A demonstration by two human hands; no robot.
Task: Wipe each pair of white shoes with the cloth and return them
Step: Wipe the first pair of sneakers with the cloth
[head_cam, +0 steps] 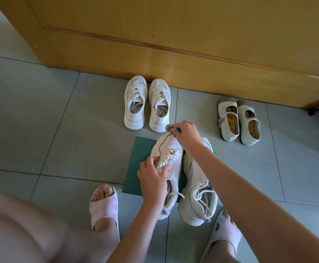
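Two chunky white sneakers stand side by side on a green mat [136, 168] in front of me. My left hand [152, 179] grips the left sneaker [169, 149] across its laces. My right hand [186, 134] holds a small blue-grey cloth [171, 128] at that sneaker's toe. The right sneaker [198, 194] stands untouched beside it, partly under my right forearm. A second pair of white mesh sneakers [147, 105] sits by the wooden door. A third pair, white strap flats [239, 121], sits to the right.
A wooden door [174, 35] closes off the far side, with the shoes lined along its base. Grey floor tiles [41, 120] surround the mat. My feet in pink slippers [104, 207] flank the near sneakers. A dark furniture foot [311, 112] shows at the far right.
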